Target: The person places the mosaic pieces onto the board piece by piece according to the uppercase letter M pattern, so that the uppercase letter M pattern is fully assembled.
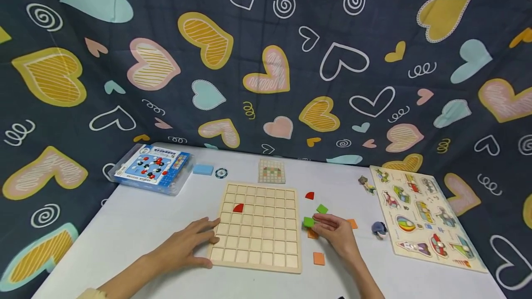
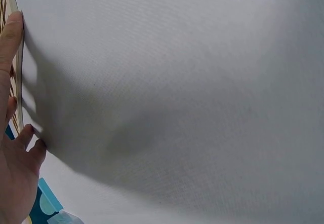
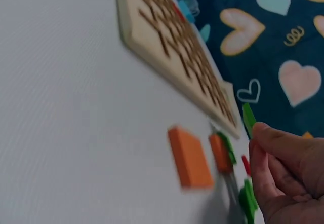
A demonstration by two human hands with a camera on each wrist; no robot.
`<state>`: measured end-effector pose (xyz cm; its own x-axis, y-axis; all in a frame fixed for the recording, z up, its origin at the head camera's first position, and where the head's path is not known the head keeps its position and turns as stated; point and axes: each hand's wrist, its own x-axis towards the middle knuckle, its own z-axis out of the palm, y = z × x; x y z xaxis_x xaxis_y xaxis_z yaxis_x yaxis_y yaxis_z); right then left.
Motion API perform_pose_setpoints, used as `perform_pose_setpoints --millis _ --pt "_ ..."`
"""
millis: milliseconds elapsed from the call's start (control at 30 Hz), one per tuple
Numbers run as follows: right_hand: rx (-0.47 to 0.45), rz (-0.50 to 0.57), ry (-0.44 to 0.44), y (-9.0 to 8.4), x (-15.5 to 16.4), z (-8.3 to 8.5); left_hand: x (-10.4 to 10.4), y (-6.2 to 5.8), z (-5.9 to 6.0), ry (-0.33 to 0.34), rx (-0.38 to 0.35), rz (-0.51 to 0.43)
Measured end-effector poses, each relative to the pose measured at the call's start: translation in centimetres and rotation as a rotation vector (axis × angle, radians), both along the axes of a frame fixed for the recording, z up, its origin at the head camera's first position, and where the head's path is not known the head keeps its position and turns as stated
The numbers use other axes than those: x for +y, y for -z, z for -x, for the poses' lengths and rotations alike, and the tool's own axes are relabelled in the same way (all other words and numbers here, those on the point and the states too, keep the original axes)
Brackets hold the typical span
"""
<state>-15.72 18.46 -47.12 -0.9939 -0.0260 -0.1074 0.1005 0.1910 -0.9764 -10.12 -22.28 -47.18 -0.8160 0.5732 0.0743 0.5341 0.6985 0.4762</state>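
Observation:
A wooden grid board (image 1: 259, 230) lies flat on the table, with a red quarter-circle piece (image 1: 238, 208) in one of its upper-left cells. My left hand (image 1: 187, 243) touches the board's left edge with fingers spread; the left wrist view shows fingertips along that rim. Just right of the board, my right hand (image 1: 338, 234) pinches a thin green tile (image 3: 248, 118) between thumb and fingers. Another green tile (image 1: 322, 208) lies behind it. Orange tiles lie around this hand, one orange tile (image 1: 318, 258) nearer the front; another is partly hidden.
A small pattern card (image 1: 272, 171) stands behind the board, beside a round token (image 1: 221, 173) and a blue block (image 1: 203, 170). A boxed set (image 1: 151, 167) is at back left. To the right are a picture puzzle (image 1: 428, 220), small figures and a loose red piece (image 1: 310, 195).

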Motion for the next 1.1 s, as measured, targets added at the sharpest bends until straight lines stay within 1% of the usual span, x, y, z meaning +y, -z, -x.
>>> perform_pose_setpoints --millis 133,333,467,633,767,867,1100 --pt "0.037 -0.002 -0.017 -0.2 -1.6 0.7 0.0 0.0 0.0 -0.003 0.004 0.002" --pt "0.096 0.023 -0.077 0.0 -3.8 1.9 0.1 -0.1 0.0 -0.004 0.005 0.0" --pt "0.127 0.018 -0.105 0.2 -5.3 2.7 0.1 -0.2 0.0 -0.008 -0.007 -0.004" --pt "0.162 -0.017 -0.145 0.6 -7.2 3.4 0.1 -0.1 0.0 -0.01 -0.008 -0.009" --pt "0.212 -0.057 -0.189 1.0 -8.5 3.8 0.1 0.0 -0.1 -0.011 -0.004 -0.009" --pt "0.242 -0.051 -0.221 1.3 -9.4 4.0 0.1 0.1 0.0 -0.012 -0.003 -0.009" --pt "0.247 -0.03 -0.254 1.4 -11.0 4.0 0.1 0.1 -0.1 -0.008 0.01 -0.003"
